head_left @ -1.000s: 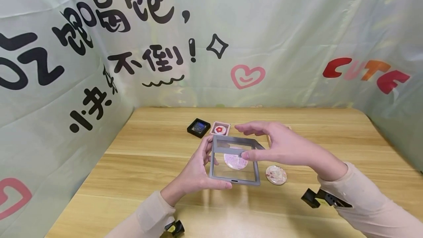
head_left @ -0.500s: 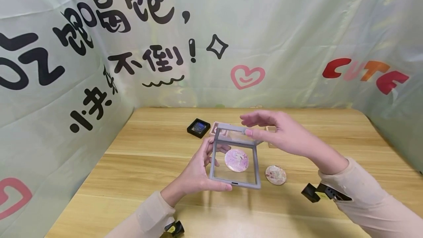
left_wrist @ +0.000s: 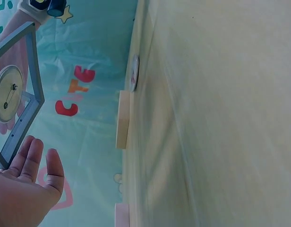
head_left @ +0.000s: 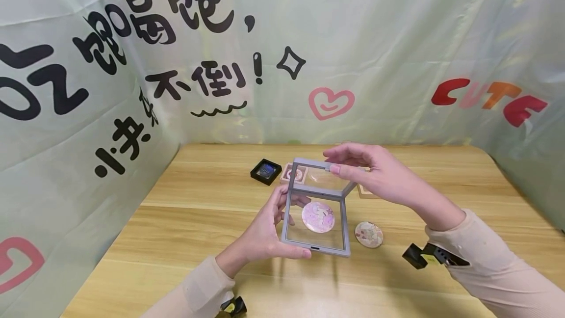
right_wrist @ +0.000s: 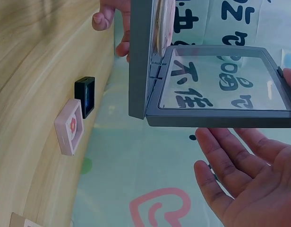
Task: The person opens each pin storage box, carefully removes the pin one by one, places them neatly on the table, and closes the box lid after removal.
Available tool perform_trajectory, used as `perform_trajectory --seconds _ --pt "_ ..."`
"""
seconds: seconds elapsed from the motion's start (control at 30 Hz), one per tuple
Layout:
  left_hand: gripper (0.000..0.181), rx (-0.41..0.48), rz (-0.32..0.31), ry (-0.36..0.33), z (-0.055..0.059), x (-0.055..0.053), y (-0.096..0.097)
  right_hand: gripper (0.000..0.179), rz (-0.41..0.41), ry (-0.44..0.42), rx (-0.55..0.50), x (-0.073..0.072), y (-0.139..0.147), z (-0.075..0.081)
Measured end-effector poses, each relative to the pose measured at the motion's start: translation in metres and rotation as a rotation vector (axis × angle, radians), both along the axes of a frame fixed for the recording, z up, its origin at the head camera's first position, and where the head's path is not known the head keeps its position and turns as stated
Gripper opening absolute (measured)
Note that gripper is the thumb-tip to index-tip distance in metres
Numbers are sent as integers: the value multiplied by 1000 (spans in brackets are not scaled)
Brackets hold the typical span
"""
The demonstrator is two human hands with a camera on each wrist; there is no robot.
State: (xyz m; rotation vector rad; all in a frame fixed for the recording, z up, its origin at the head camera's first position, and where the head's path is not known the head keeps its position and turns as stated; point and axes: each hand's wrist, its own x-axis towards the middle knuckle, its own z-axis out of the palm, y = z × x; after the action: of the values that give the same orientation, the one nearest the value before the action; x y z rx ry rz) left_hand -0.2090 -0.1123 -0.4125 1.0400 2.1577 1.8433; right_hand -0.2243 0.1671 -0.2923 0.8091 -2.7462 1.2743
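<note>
My left hand [head_left: 267, 232] grips a grey hinged display frame [head_left: 347, 229] by its left side, thumb in front and fingers behind. The frame is tilted above the table, its clear-windowed lid [right_wrist: 259, 53] swung up. Inside the lower half a purple round badge [head_left: 319, 217] lies against the clear film; the left wrist view shows the badge's pin back [left_wrist: 8, 94]. My right hand [head_left: 388, 175] touches the lid's free edge with the thumb, its fingers extended behind the lid. Beneath, on the table, lies a second, cream-and-pink round badge [head_left: 369, 234].
At the back stand a small black case [head_left: 266, 171] with something blue inside and a pink box [right_wrist: 70, 126] holding a red-flower badge. A wooden box [left_wrist: 123, 120] is partly hidden behind my right hand. Printed cloth [head_left: 375, 38] hangs behind the wooden table [head_left: 198, 180].
My right hand has moved up and away, and the lid has swung open wider. The purple badge now shows fully below the lid. My left hand keeps its grip almost unmoved.
</note>
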Motion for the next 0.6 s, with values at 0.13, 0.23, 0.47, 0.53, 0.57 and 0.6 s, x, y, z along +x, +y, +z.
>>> perform_trajectory --seconds 0.13,0.23,0.47,0.53,0.57,0.6 --pt "109 0 2 4 -1 1 0 32 -5 3 -16 0 0 1" --pt "109 -5 10 7 0 1 1 26 -24 3 -32 0 0 1" --pt "109 3 10 2 -1 2 0 21 -77 -7 -53 -2 1 0" --pt "110 5 9 0 -1 2 0 21 -93 -10 -61 -3 1 0" --pt "110 5 9 0 -1 2 0 20 -102 -10 -63 -4 1 0" --pt "110 6 8 -1 -1 3 0 20 -108 -8 -65 -4 1 -1"
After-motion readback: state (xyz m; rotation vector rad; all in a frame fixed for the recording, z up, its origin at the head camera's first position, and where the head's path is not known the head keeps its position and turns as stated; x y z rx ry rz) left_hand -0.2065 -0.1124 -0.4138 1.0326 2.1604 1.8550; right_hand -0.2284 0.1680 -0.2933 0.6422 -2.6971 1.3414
